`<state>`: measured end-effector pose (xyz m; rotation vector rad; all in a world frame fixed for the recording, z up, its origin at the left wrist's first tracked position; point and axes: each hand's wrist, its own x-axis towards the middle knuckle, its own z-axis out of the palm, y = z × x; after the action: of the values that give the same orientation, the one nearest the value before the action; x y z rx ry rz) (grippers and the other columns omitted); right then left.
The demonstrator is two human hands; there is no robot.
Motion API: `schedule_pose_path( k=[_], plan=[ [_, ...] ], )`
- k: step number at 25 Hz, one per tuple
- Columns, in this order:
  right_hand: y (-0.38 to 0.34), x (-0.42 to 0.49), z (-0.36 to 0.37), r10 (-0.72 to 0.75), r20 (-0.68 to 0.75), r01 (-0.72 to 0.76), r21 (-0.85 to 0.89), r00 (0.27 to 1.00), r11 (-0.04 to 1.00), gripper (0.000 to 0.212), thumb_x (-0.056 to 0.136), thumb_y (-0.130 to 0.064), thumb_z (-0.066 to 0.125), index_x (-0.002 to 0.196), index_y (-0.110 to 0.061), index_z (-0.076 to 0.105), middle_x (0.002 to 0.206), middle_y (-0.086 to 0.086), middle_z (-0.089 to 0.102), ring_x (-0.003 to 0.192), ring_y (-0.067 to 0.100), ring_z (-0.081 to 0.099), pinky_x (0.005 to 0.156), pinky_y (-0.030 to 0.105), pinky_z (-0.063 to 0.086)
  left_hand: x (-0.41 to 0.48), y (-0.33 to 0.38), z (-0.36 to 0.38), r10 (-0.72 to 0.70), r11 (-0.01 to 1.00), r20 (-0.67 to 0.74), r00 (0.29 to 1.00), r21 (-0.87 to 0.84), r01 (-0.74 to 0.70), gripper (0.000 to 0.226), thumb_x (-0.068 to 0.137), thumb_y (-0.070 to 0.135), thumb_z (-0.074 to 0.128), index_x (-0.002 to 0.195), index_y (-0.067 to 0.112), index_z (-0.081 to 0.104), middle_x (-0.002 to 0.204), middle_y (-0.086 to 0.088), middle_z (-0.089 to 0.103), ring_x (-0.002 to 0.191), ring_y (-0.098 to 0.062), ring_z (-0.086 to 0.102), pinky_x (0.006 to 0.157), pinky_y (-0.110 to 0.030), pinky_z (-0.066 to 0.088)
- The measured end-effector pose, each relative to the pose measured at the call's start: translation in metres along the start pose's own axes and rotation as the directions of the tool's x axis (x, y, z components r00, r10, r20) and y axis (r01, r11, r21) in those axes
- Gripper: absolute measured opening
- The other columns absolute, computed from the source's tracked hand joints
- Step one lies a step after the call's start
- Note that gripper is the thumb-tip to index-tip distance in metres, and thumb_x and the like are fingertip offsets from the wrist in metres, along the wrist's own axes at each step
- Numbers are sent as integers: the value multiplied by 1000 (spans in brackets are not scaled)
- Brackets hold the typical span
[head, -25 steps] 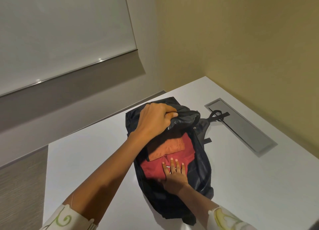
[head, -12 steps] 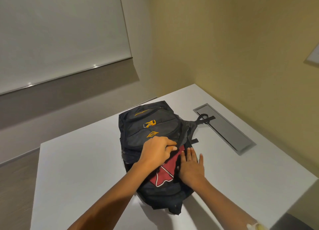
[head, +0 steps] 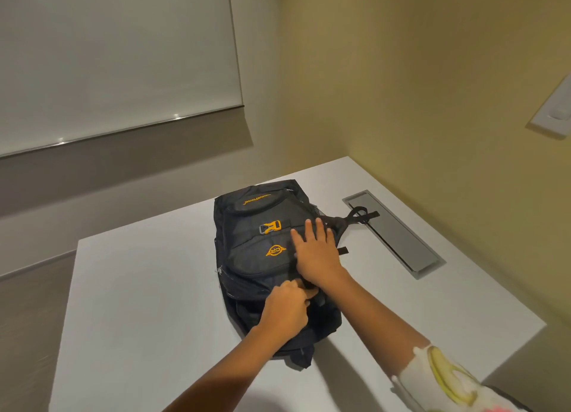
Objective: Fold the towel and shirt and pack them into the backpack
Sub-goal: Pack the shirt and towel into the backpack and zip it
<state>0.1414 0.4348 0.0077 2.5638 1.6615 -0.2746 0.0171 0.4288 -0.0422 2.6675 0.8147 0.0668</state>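
Observation:
A black backpack (head: 256, 251) with orange logos and an orange buckle lies flat on the white table (head: 148, 303), its front flap down over the main compartment. My right hand (head: 316, 252) rests flat, fingers spread, on the flap's right side. My left hand (head: 287, 311) is closed on the backpack's near edge, pinching something small at the zip line; I cannot make out what. The red shirt and orange towel are hidden under the flap.
A grey metal cable hatch (head: 398, 235) is set into the table right of the backpack, with the backpack's top strap (head: 360, 215) lying on it. A yellow wall runs along the right, with a white switch plate (head: 553, 115). A window blind hangs behind.
My left hand pulled the flap down over the red shirt and orange towel, which are now covered. It moved to the near edge. My right hand slid out and onto the flap.

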Motion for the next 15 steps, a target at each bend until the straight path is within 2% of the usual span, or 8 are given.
schedule_pose_path(
  k=[2, 4, 6, 8, 10, 12, 15],
  plan=[
    [-10, 10, 17, -71, 118, 65, 52, 990, 996, 65, 104, -33, 38, 156, -27, -2, 162, 17, -11, 148, 38, -13, 119, 52, 2, -10, 3, 8, -8, 1000, -49, 999, -21, 7, 36, 98, 25, 49, 133, 27, 58, 130, -4, 57, 109, -30, 54, 90, -39, 47],
    [-10, 16, 34, -82, 202, 72, 53, 976, 996, 66, 104, -40, 36, 155, -34, -5, 161, 18, -13, 148, 40, -12, 119, 52, 4, -18, 0, 18, 36, 999, -88, 995, 15, -35, 38, 97, 28, 48, 133, 22, 59, 122, -5, 62, 104, -28, 59, 86, -39, 49],
    [-6, 19, 45, -77, 254, 74, 21, 964, 997, 61, 104, -43, 33, 155, -37, -1, 161, 20, -13, 148, 41, -11, 119, 52, 6, -26, -9, 26, 100, 995, -110, 989, 32, -97, 41, 94, 30, 44, 132, 25, 59, 117, 4, 65, 101, -20, 62, 88, -35, 48],
    [-1, 20, 50, -77, 284, 80, 1, 956, 997, 58, 104, -44, 32, 155, -38, 4, 161, 20, -12, 148, 41, -11, 119, 52, 7, -37, -24, 30, 95, 995, -221, 971, -8, -99, 40, 93, 30, 41, 126, 32, 64, 117, 14, 65, 103, -9, 60, 94, -29, 44],
    [0, 21, 52, -73, 304, 78, -4, 950, 997, 57, 104, -44, 33, 155, -38, 8, 161, 21, -11, 148, 42, -9, 119, 52, 10, -47, -47, 27, 7, 998, -351, 936, -63, -32, 37, 91, 28, 41, 115, 34, 69, 114, 18, 65, 103, -7, 59, 95, -27, 43],
    [-2, 23, 52, -69, 331, 74, -2, 941, 997, 56, 104, -42, 35, 154, -38, 11, 161, 21, -10, 148, 42, -8, 118, 54, 12, -53, -76, 23, -165, 985, -432, 887, -119, 125, 33, 91, 24, 43, 109, 35, 69, 113, 16, 64, 102, -12, 59, 93, -26, 40],
    [-9, 25, 46, -43, 366, 54, -22, 930, 998, 56, 103, -41, 39, 154, -35, 16, 161, 22, -8, 148, 44, -5, 117, 56, 15, -56, -116, 17, -415, 910, -387, 823, -184, 372, 25, 93, 18, 53, 111, 31, 65, 112, 9, 64, 101, -19, 61, 95, -31, 39]
  ],
)
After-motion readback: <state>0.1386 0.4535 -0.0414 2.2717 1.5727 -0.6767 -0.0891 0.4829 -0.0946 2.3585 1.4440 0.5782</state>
